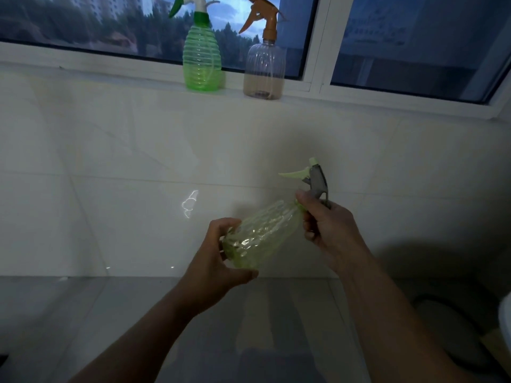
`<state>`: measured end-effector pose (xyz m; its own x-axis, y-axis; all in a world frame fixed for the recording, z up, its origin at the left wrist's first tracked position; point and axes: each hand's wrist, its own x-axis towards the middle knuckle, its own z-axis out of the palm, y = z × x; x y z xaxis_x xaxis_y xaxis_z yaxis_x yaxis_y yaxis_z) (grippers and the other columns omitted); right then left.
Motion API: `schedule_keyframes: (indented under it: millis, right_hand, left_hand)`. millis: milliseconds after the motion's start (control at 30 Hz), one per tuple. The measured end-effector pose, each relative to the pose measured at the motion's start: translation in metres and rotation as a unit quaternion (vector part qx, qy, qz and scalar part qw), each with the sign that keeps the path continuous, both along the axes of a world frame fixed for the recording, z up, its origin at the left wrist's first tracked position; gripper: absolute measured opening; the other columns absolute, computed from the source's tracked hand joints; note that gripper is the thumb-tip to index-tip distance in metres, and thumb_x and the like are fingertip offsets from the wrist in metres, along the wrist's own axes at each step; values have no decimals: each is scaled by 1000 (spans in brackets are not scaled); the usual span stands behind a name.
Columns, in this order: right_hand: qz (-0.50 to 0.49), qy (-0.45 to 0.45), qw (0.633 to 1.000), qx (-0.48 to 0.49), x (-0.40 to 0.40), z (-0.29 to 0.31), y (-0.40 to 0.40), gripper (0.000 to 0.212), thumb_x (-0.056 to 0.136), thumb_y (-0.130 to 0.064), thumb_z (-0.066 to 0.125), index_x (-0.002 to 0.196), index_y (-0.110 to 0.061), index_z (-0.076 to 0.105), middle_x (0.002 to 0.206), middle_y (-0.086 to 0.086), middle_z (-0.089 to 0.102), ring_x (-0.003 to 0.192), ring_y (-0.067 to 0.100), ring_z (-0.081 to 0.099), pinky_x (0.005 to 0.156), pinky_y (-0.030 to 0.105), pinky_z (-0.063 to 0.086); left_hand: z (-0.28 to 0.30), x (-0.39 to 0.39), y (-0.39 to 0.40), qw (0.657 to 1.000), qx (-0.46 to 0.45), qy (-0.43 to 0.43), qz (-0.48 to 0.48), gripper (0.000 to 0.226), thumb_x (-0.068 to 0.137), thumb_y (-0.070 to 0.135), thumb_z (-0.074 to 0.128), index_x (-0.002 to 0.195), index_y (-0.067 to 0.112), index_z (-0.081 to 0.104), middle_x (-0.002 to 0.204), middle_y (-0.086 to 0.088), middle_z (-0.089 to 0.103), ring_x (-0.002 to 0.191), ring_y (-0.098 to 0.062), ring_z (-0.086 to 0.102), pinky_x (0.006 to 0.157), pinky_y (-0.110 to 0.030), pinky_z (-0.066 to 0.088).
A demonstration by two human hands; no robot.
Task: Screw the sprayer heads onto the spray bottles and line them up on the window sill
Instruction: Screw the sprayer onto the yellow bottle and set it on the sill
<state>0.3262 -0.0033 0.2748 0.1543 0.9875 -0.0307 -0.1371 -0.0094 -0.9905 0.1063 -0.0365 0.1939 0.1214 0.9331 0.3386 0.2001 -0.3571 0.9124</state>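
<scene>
Your left hand [218, 257] cups the base of a pale green bottle [258, 239], fingers curled over its far side and thumb along the near edge, so the bottle lies tilted with its neck pointing up and away toward your right. Your right hand [327, 230] is clenched around that neck, where the collar meets the bottle, and the grey sprayer head [318, 182] with its light green trigger sticks out just beyond your knuckles, nozzle uppermost. Whether the head is fully threaded on cannot be told, since your fingers cover the joint. Past both hands stands a white tiled wall [124, 161]. Above and beyond your grip, the window sill [110, 78] carries two upright bottles just beside each other: a ribbed green bottle [202, 62] with a green-and-white sprayer, and right of it a clear bottle [265, 70] with an orange sprayer.
</scene>
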Motion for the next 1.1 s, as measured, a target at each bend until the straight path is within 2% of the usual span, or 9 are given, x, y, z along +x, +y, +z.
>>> schedule_keyframes:
  millis: [167, 267, 333, 467, 567, 700, 833, 933, 1100]
  right_hand:
    - [56, -39, 997, -26, -36, 13, -12, 93, 41, -52, 94, 123, -28, 59, 107, -4, 74, 83, 12, 72, 61, 27, 52]
    - [-19, -150, 988, 36, -46, 19, -11, 111, 41, -53, 89, 140, -32, 46, 121, -2, 67, 104, 17, 70, 84, 37, 60]
    - [-74, -207, 974, 53, -34, 34, -2, 107, 52, -49, 90, 145, -33, 41, 126, -1, 61, 111, 19, 65, 94, 42, 56]
    - [-108, -225, 961, 118, 10, 85, 29, 90, 68, -35, 89, 145, -32, 42, 130, -4, 63, 109, 17, 65, 88, 40, 58]
    - [-109, -254, 947, 161, 34, 129, 60, 98, 69, -28, 90, 149, -33, 33, 137, 0, 57, 112, 19, 61, 87, 37, 58]
    - [-109, -281, 931, 203, 45, 176, 108, 89, 64, -21, 92, 136, -32, 40, 132, 2, 61, 108, 22, 63, 87, 44, 58]
    - [-115, -324, 911, 226, 43, 198, 151, 92, 61, -23, 93, 135, -31, 38, 128, 1, 62, 107, 23, 63, 79, 37, 54]
    - [-106, -329, 912, 221, 41, 200, 178, 97, 61, -24, 93, 139, -31, 36, 127, 4, 62, 106, 25, 64, 86, 42, 55]
    - [-112, -344, 911, 198, 36, 185, 209, 92, 62, -26, 92, 137, -30, 38, 125, 4, 63, 107, 26, 63, 91, 43, 52]
  left_hand:
    - [6, 41, 14, 987, 17, -129, 89, 87, 57, -6, 93, 114, 41, 47, 105, 14, 69, 91, -8, 73, 68, -25, 60]
    - [28, 70, 32, 982, 22, -163, 92, 94, 56, -6, 94, 126, 27, 42, 118, -5, 67, 97, -12, 73, 75, -26, 61]
    - [48, 86, 40, 989, 36, -122, 69, 99, 59, 0, 95, 136, 22, 37, 132, -10, 57, 111, -17, 68, 90, -32, 60]
    - [100, 104, 65, 988, 141, 32, 53, 92, 77, 5, 82, 153, 19, 30, 155, -1, 31, 142, -15, 35, 117, -32, 34]
    - [151, 115, 93, 979, 164, 100, 65, 84, 83, 5, 67, 155, 27, 29, 151, 6, 32, 135, -9, 28, 117, -29, 26]
    - [216, 125, 131, 971, 196, 124, 56, 63, 81, -6, 60, 137, 22, 53, 123, 10, 56, 113, -9, 49, 101, -38, 45]
    - [250, 122, 163, 985, 122, 118, 18, 64, 88, -8, 55, 141, 27, 51, 91, 26, 53, 84, 16, 56, 72, -17, 47]
    - [261, 117, 181, 991, 55, 124, -15, 68, 90, -7, 51, 146, 30, 45, 93, 18, 56, 84, 1, 56, 68, -24, 53]
    - [267, 120, 199, 989, 0, 138, -47, 60, 90, -11, 49, 138, 23, 47, 95, 3, 63, 84, -11, 61, 53, -14, 53]
